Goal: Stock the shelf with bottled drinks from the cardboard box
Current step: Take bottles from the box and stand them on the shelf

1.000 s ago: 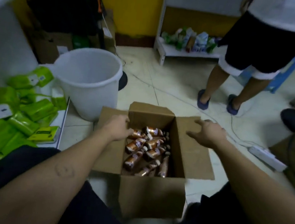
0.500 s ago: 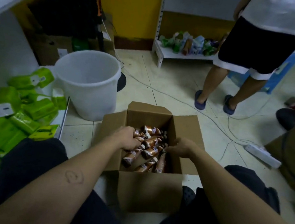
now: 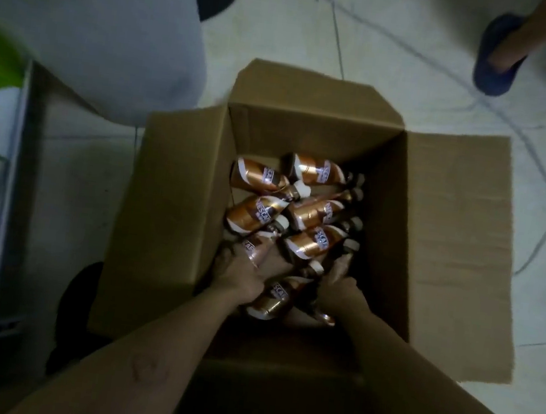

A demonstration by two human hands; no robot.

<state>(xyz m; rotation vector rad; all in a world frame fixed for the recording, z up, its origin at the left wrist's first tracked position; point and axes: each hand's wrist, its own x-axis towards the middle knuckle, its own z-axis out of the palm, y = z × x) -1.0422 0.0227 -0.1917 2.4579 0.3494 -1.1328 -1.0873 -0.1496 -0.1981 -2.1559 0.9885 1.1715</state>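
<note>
The open cardboard box point(image 3: 451, 228) is sitting on the tiled floor point(image 3: 286, 29) beside a white bucket point(image 3: 97, 30), holding a jumble of copper-labelled bottled drinks point(image 3: 312, 211) lying on their sides. Both hands are reaching inside: the left hand point(image 3: 239, 271) is curling around one bottle point(image 3: 256, 249), the right hand point(image 3: 341, 284) is closing on another at the near end. Half a second earlier both hands were only hovering at the box's rim, and the camera was farther back.
</note>
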